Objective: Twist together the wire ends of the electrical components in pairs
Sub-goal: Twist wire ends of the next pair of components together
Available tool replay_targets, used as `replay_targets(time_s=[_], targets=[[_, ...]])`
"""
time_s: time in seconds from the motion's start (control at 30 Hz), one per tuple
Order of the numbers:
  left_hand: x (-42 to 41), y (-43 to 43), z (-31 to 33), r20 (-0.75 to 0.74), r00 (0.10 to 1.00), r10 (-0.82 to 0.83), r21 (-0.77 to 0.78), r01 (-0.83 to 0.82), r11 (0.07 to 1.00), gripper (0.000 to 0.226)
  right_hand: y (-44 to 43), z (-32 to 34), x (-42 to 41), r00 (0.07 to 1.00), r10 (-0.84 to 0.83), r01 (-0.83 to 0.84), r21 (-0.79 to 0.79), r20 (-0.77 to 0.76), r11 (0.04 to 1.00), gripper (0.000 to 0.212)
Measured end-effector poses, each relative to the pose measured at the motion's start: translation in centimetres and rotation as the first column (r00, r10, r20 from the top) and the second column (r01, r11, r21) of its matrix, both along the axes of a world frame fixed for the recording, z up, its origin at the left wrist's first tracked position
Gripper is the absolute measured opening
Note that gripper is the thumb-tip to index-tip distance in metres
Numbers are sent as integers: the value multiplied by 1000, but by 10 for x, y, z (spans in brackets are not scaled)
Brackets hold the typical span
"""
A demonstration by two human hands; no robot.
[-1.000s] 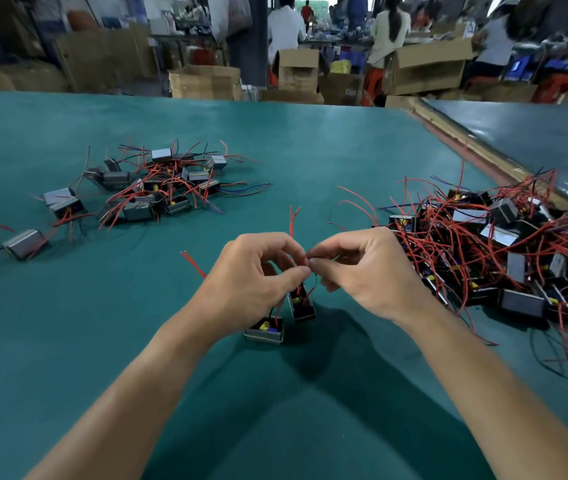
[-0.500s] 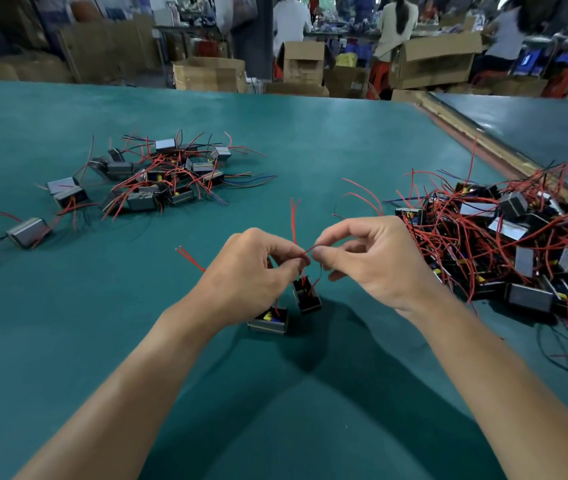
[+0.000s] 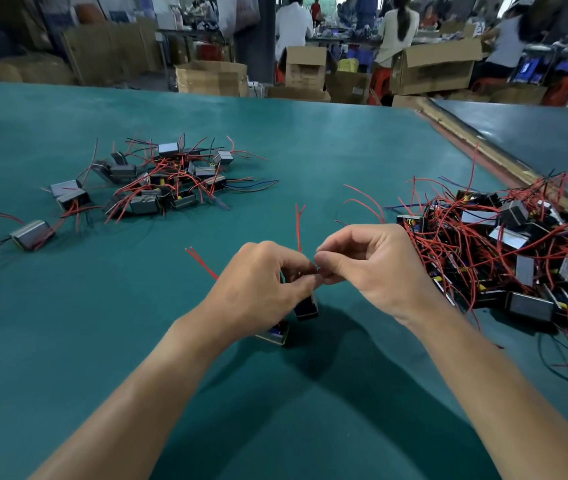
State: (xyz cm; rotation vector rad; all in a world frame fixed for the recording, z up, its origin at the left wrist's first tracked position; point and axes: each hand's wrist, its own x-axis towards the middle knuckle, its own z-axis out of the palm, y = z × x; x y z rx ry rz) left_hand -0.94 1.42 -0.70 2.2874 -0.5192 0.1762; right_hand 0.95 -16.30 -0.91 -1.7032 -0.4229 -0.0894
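Observation:
Two small metal-cased components sit on the green table under my hands: one (image 3: 275, 336) below my left hand, the other (image 3: 306, 309) just right of it. My left hand (image 3: 258, 285) and my right hand (image 3: 369, 268) meet fingertip to fingertip, each pinching thin wire ends between thumb and forefinger. The pinched wire ends are mostly hidden by my fingers. A red wire pair (image 3: 298, 225) sticks up behind my hands. Another red pair (image 3: 201, 261) points out to the left.
A small heap of components with red wires (image 3: 157, 181) lies at the far left, with one stray component (image 3: 31, 234) beside it. A large tangled pile (image 3: 504, 254) fills the right side. Cardboard boxes (image 3: 435, 65) and people stand beyond the table's far edge.
My hands stay pinched together on the wire ends, my right fingers shifting on them. The view has tilted slightly, so the piles appear lower in the frame.

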Motion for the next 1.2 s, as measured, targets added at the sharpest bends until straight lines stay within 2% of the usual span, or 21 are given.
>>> replay_targets(time_s=[0.13, 0.3, 0.47, 0.57, 0.7, 0.93, 1.07, 1.2], targets=[[1, 4, -1, -33, 999, 17, 8, -17, 1000, 36, 0, -3, 1, 999, -32, 34, -74, 23, 997, 25], [4, 6, -2, -64, 997, 36, -3, -37, 999, 34, -4, -6, 6, 995, -79, 91, -205, 67, 974, 23], [5, 6, -4, -67, 997, 24, 5, -23, 1000, 32, -4, -5, 4, 994, -73, 89, -222, 82, 971, 11], [5, 5, -6, -28, 1000, 6, 9, -6, 1000, 22, -3, -5, 5, 993, -75, 93, -217, 93, 972, 14], [6, 6, -8, -47, 999, -10, -48, 7, 999, 22, -2, -4, 5, 994, -91, 101, -171, 67, 980, 20], [10, 6, -10, -197, 980, 19, -193, -58, 979, 16, -10, -2, 3, 996, -63, 80, -292, 67, 953, 19], [11, 6, -10, -162, 987, 23, -179, -52, 982, 16, -10, 1, 1, 999, -19, 29, -377, 30, 926, 14], [7, 4, -10, -14, 1000, 19, -95, -20, 995, 14, -8, 3, 0, 994, -26, -14, -360, -104, 933, 22]])
